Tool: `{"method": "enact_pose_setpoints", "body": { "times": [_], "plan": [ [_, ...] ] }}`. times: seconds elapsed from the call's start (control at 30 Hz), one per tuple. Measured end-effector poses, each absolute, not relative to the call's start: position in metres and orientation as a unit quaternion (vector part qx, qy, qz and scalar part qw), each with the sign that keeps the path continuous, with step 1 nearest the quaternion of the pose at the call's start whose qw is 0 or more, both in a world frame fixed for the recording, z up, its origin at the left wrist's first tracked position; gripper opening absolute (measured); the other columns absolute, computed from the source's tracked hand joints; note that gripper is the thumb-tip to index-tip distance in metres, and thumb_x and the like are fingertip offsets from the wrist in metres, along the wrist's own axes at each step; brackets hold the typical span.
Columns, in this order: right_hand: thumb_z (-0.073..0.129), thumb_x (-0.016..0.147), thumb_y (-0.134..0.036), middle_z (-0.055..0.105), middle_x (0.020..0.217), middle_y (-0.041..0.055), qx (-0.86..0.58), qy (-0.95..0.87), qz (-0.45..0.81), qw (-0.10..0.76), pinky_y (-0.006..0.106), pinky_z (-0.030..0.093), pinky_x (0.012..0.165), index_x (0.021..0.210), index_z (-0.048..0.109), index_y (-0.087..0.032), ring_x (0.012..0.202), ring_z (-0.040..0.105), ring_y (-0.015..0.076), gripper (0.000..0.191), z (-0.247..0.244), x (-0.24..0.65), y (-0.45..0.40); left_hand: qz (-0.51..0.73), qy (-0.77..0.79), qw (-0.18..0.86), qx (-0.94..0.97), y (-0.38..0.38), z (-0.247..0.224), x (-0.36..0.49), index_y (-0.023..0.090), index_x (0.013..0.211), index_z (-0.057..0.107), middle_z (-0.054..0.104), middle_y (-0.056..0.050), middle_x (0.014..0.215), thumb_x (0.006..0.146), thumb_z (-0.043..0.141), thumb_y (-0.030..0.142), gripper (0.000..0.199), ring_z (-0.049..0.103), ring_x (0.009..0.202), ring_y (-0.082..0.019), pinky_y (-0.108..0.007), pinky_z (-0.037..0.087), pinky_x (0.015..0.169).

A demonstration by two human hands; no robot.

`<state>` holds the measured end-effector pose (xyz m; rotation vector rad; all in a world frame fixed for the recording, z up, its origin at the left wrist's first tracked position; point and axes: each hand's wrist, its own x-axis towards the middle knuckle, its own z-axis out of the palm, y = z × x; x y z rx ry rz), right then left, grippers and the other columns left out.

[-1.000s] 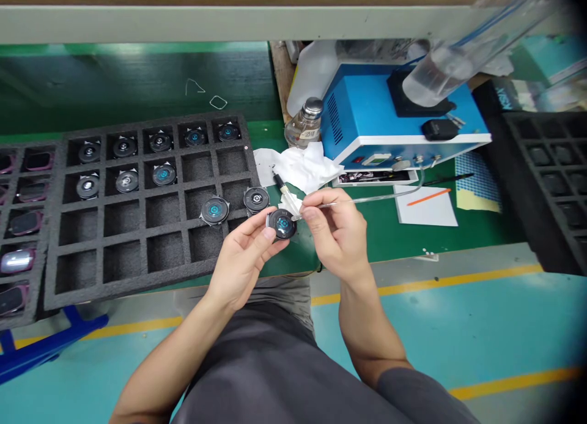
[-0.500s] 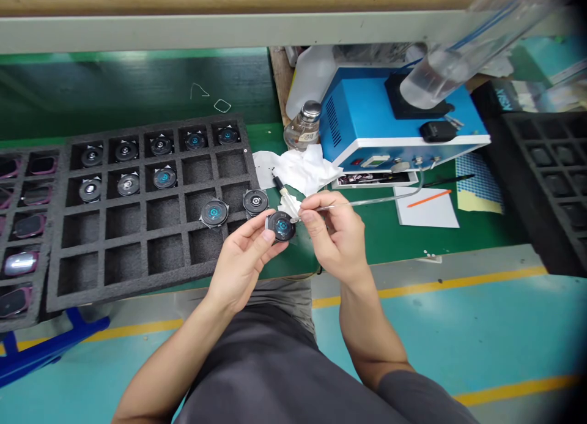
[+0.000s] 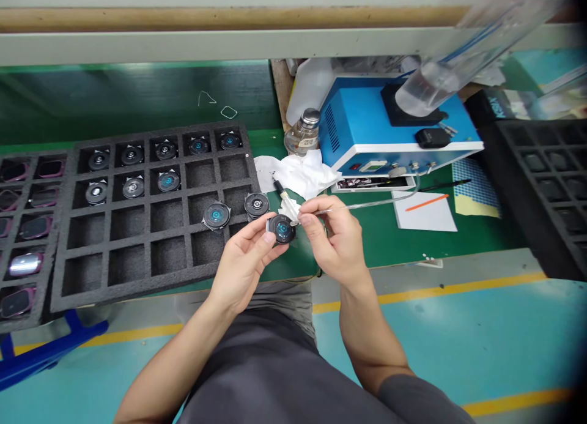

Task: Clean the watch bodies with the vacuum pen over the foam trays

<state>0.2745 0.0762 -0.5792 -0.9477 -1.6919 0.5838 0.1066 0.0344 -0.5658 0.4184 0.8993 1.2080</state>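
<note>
While the left hand (image 3: 245,259) pinches a round black disc (image 3: 282,228) between thumb and fingers, its teal-ringed centre facing up, the right hand (image 3: 334,243) closes on a slim clear tube (image 3: 358,207) whose line runs back toward a blue bench unit (image 3: 362,121). The tube's tip sits at the disc's right edge, beside a crumpled white wipe (image 3: 290,210). The disc is held above a green bench mat (image 3: 293,262), just beside the corner of a black foam tray (image 3: 156,292). Two matching discs (image 3: 216,215) lie at that corner. Against the frame a second earlier, both grips look unchanged and the disc stays in the left hand, while the whole bench sits slightly lower in view, the tray and blue unit included.
</note>
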Motion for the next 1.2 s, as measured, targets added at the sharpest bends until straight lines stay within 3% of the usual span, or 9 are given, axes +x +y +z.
{"method": "enact_pose_setpoints", "body": {
  "times": [1.2],
  "plan": [
    [0.06,0.098,-0.016,0.07,0.094,0.0017,-0.397,-0.708,0.243,0.531,0.029,0.056,0.072,0.104,0.065,-0.022,0.082,0.067,0.0142,0.01,-0.5764,0.2763,0.0768,0.541,0.407,0.71,0.195,0.034,-0.5661,0.1067,0.023,0.114,0.081,0.078,-0.005,0.116,0.08,0.088,0.025,0.035,0.072,0.1,-0.016,-0.025,0.062,0.087]
  ]
}}
